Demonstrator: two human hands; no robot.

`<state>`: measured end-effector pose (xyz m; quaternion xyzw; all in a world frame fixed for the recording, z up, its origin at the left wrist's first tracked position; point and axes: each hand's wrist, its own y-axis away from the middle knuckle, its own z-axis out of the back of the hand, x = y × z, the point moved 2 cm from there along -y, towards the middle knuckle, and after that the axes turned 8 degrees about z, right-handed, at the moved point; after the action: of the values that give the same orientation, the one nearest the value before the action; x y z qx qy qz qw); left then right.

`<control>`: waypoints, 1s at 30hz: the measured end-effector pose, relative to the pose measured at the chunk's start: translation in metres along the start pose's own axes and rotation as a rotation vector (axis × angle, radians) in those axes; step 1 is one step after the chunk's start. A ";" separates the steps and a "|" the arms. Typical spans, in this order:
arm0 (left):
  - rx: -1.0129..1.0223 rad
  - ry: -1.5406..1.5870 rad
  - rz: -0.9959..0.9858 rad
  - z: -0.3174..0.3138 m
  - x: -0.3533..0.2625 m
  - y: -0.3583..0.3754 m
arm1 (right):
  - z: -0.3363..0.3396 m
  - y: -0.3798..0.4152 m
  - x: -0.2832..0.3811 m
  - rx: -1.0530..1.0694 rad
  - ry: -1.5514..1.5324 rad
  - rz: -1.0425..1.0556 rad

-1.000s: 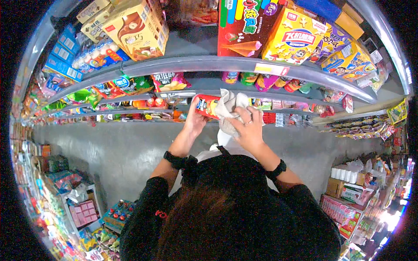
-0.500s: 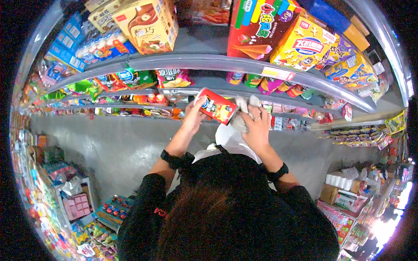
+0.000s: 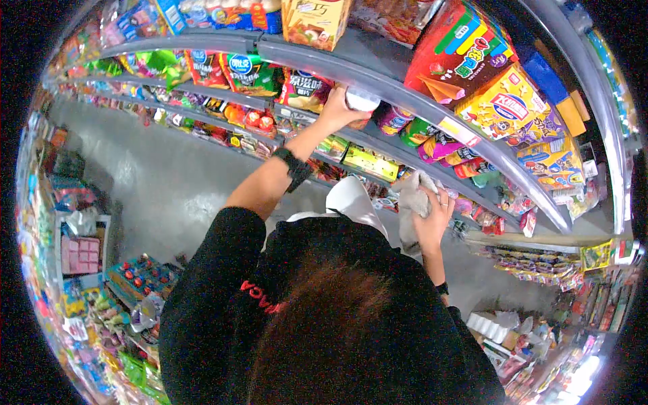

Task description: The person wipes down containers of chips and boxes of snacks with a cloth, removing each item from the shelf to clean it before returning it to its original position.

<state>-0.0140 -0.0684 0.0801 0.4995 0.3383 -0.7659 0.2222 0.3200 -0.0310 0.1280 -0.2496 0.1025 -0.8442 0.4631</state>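
My left hand (image 3: 337, 109) reaches into the second shelf, its fingers wrapped round a chip canister (image 3: 363, 100). The canister's pale round lid faces me, and most of its red body is hidden. Just to its right lie a purple canister (image 3: 395, 120) and a green canister (image 3: 418, 133); a dark red chip bag (image 3: 305, 90) is on its left. Lower down, in front of my body, my right hand (image 3: 435, 217) is closed on a crumpled grey cloth (image 3: 412, 206), which hangs below the fingers.
The grey shelf edge (image 3: 304, 56) curves above my left hand. On the upper shelf stand a red snack box (image 3: 462, 57) and a yellow box (image 3: 506, 104). Goods also fill the lower shelves, and a crate of bottles (image 3: 140, 275) is behind me on the left.
My left hand has carried the red canister from in front of me up into the shelf, tilting its lid towards me. My right hand has moved right and down with the cloth, and the view has turned.
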 end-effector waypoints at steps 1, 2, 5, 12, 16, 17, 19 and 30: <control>-0.006 -0.050 0.030 -0.002 0.006 -0.004 | 0.002 0.002 -0.002 -0.020 0.033 0.021; -0.018 -0.048 0.034 -0.004 0.011 -0.007 | 0.004 0.003 -0.003 -0.044 0.065 0.041; 0.078 0.062 -0.084 -0.014 0.029 -0.019 | 0.007 0.006 -0.002 -0.040 0.043 0.009; 0.021 -0.008 -0.199 -0.036 0.030 -0.025 | 0.010 0.024 -0.012 -0.080 0.060 -0.001; 0.088 -0.136 -0.147 -0.046 0.048 -0.036 | 0.016 0.033 -0.017 -0.099 0.130 0.041; 0.018 -0.198 -0.170 -0.050 0.056 -0.038 | 0.018 0.035 -0.017 -0.102 0.120 0.022; -0.067 -0.259 -0.184 -0.059 0.069 -0.035 | 0.021 0.038 -0.019 -0.098 0.112 0.020; -0.082 -0.431 0.591 -0.070 0.056 -0.010 | 0.029 0.041 -0.029 -0.115 0.121 0.086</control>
<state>-0.0003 -0.0096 0.0130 0.3937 0.1552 -0.7422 0.5196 0.3776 -0.0279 0.1267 -0.2196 0.1891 -0.8299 0.4767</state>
